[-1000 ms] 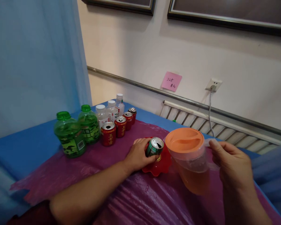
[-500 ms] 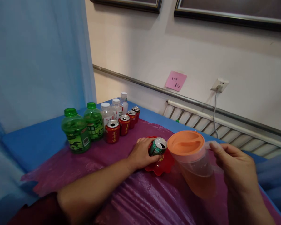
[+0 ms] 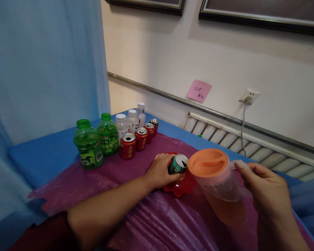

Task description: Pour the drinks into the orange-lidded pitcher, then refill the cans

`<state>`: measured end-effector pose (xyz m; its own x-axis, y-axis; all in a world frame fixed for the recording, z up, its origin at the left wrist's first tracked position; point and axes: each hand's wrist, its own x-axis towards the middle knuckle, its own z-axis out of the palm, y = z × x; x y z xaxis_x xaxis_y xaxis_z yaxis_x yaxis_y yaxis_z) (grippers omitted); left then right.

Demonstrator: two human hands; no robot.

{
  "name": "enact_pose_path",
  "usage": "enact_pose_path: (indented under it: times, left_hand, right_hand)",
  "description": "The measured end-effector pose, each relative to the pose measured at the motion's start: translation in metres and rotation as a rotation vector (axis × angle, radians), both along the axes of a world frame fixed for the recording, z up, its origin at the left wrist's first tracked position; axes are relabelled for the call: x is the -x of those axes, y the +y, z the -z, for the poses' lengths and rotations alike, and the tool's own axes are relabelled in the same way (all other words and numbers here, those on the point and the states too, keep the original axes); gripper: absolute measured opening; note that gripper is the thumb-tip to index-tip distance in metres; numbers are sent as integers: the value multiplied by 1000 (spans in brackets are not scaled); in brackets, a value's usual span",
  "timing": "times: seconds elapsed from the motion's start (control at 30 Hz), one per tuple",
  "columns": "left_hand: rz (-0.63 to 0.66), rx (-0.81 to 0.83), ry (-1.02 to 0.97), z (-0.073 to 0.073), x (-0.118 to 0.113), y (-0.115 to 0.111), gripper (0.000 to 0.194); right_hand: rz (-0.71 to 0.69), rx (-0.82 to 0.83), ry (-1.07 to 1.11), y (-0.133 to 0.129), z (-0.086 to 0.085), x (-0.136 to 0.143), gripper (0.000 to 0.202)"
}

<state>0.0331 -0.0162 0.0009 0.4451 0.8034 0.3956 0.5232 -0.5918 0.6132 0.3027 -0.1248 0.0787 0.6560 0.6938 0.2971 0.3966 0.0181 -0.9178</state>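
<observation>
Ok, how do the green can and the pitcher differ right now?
The pitcher is much larger than the green can. The green can's body is opaque, while the pitcher's is see-through, showing liquid inside. The left hand grips the green can around its side; the right hand holds the pitcher by its handle. Both are held one-handed.

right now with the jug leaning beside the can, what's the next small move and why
I'd probably have the right hand tip the jug slightly further, while the left hand steadies the can. The orange lid's edge is close to the open can top, the liquid sits below the lid, and no stream shows between them.
</observation>
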Motion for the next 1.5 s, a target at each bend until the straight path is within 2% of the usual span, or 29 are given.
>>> enact_pose_path:
  times: [0.73,0.97,1.5]
  left_hand:
    - [14,66,30,2,-1,-1,65]
    - [1,66,91,2,-1,-3,66]
    - [-21,90,81,4,-2,-2,72]
  right_hand:
    - [25,8,45,-7,-2,10,47]
    - [25,21,56,-8,-3,11,48]
    - [23,30,41,-7,-1,10,48]
